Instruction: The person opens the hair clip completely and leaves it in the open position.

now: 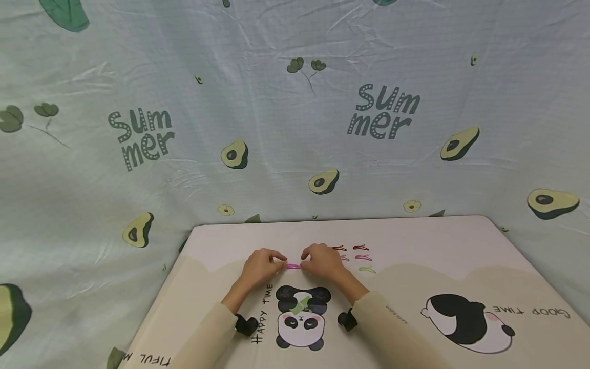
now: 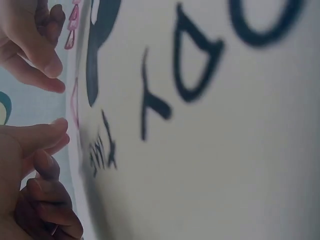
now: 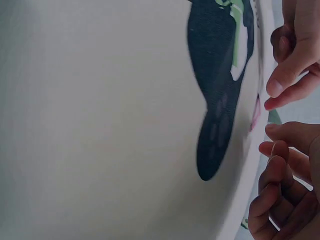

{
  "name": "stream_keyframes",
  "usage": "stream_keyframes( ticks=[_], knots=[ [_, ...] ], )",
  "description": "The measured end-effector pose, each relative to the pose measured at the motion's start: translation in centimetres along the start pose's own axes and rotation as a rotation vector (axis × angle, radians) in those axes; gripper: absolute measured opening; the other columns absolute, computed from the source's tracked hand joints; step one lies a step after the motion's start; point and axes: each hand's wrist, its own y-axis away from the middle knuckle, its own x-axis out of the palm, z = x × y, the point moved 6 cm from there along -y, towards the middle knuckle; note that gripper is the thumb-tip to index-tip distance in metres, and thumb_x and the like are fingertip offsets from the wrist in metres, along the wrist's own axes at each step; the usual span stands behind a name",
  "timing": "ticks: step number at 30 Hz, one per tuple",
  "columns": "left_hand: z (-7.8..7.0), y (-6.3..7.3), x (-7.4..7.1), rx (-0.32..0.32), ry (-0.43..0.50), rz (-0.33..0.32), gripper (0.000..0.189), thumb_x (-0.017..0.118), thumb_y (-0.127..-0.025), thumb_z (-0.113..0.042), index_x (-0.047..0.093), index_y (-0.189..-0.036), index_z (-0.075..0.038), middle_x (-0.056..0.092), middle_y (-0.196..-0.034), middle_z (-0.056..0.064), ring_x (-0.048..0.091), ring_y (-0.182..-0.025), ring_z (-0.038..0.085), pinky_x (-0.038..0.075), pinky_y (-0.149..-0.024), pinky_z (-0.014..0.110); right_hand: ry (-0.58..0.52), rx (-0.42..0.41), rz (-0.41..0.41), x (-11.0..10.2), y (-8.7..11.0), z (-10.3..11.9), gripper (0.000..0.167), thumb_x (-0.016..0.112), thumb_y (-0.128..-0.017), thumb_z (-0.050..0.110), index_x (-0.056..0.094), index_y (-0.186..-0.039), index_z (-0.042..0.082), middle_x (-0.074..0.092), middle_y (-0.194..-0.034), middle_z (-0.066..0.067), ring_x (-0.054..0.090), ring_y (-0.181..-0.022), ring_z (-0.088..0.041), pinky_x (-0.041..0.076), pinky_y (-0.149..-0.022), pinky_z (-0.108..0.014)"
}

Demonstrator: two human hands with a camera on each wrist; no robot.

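Note:
A pink hair clip [image 1: 293, 266] lies flat on the table between my two hands, above the printed panda. My left hand [image 1: 261, 265] is at its left end and my right hand [image 1: 323, 260] at its right end, thumbs and index fingers pointing at each other. In the left wrist view, the clip [image 2: 74, 107] shows as a thin pink loop, with the fingertips just above it. The right wrist view shows the clip [image 3: 255, 115] slightly apart from both hands' fingertips. Beyond my right hand lie red clips [image 1: 361, 247], pink clips [image 1: 363, 258] and a green clip [image 1: 367, 269].
The pale table mat [image 1: 396, 236] carries printed pandas and lettering. A green piece [image 1: 300, 305] shows on the panda print below my hands. A curtain [image 1: 276, 113] with avocado prints hangs behind the table's far edge. Dark wrist cameras sit on both sleeves.

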Motion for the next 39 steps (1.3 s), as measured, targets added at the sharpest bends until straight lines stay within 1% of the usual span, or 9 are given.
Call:
stream_keyframes(
  ticks=[3, 6, 9, 15, 20, 26, 32, 39],
  knots=[
    [0.5, 0.1, 0.1, 0.019, -0.011, -0.004, 0.012, 0.078, -0.089, -0.020, 0.083, -0.099, -0.016, 0.060, -0.067, -0.005, 0.045, -0.060, 0.010, 0.033, -0.053, 0.025, 0.009, -0.008, -0.012, 0.5, -0.1, 0.1, 0.014, 0.076, -0.090, 0.026, 0.081, -0.098, 0.016, 0.078, -0.103, -0.004, 0.066, -0.086, -0.019, 0.053, -0.070, -0.038],
    [0.8, 0.2, 0.1, 0.021, -0.013, -0.002, 0.012, 0.079, -0.089, -0.022, 0.084, -0.099, -0.017, 0.064, -0.072, -0.005, 0.047, -0.062, 0.010, 0.034, -0.054, 0.025, 0.007, -0.015, -0.021, 0.8, -0.1, 0.2, 0.012, 0.076, -0.089, 0.026, 0.082, -0.094, 0.017, 0.078, -0.100, -0.003, 0.064, -0.083, -0.019, 0.050, -0.068, -0.037],
    [0.8, 0.2, 0.1, 0.021, -0.012, 0.009, 0.013, 0.079, -0.089, -0.024, 0.084, -0.100, -0.018, 0.064, -0.073, -0.004, 0.048, -0.064, 0.010, 0.034, -0.055, 0.024, 0.014, -0.019, -0.039, 0.9, -0.2, 0.3, 0.010, 0.078, -0.088, 0.026, 0.082, -0.092, 0.018, 0.078, -0.098, -0.002, 0.063, -0.080, -0.017, 0.049, -0.065, -0.034],
    [0.7, -0.1, 0.3, 0.034, -0.038, 0.016, 0.013, 0.079, -0.089, -0.024, 0.084, -0.100, -0.019, 0.057, -0.067, -0.005, 0.045, -0.062, 0.009, 0.032, -0.054, 0.024, 0.028, -0.046, -0.060, 1.0, -0.3, 0.5, 0.005, 0.079, -0.088, 0.023, 0.083, -0.089, 0.019, 0.077, -0.092, 0.001, 0.062, -0.076, -0.015, 0.048, -0.063, -0.033],
    [0.4, -0.4, 0.4, 0.038, -0.020, 0.026, 0.011, 0.079, -0.090, -0.020, 0.085, -0.099, -0.018, 0.051, -0.061, -0.006, 0.043, -0.060, 0.009, 0.030, -0.053, 0.023, 0.027, -0.053, -0.061, 1.0, -0.2, 0.8, 0.005, 0.078, -0.088, 0.020, 0.082, -0.088, 0.018, 0.075, -0.085, 0.001, 0.062, -0.074, -0.015, 0.049, -0.063, -0.034],
    [0.1, -0.7, 0.6, 0.065, -0.011, 0.042, 0.008, 0.079, -0.090, -0.016, 0.085, -0.095, -0.017, 0.051, -0.060, -0.007, 0.043, -0.059, 0.009, 0.029, -0.052, 0.023, 0.022, -0.032, -0.050, 1.0, -0.3, 0.8, 0.005, 0.077, -0.088, 0.018, 0.080, -0.087, 0.015, 0.074, -0.083, 0.000, 0.060, -0.071, -0.016, 0.049, -0.063, -0.036],
    [-0.1, -0.8, 0.5, 0.064, -0.018, 0.051, 0.007, 0.079, -0.089, -0.016, 0.085, -0.092, -0.018, 0.052, -0.060, -0.008, 0.044, -0.058, 0.009, 0.029, -0.052, 0.023, 0.011, -0.002, -0.036, 1.2, -0.6, 0.5, 0.005, 0.077, -0.088, 0.019, 0.079, -0.085, 0.015, 0.071, -0.079, 0.002, 0.057, -0.070, -0.014, 0.046, -0.061, -0.035],
    [-0.3, -0.9, 0.6, 0.073, -0.029, 0.070, 0.005, 0.078, -0.090, -0.017, 0.083, -0.090, -0.018, 0.052, -0.063, -0.008, 0.045, -0.061, 0.009, 0.030, -0.054, 0.023, 0.036, -0.026, -0.017, 1.0, -0.3, 0.7, 0.006, 0.076, -0.089, 0.018, 0.077, -0.085, 0.013, 0.070, -0.079, 0.001, 0.056, -0.069, -0.015, 0.048, -0.063, -0.035]
  ],
)
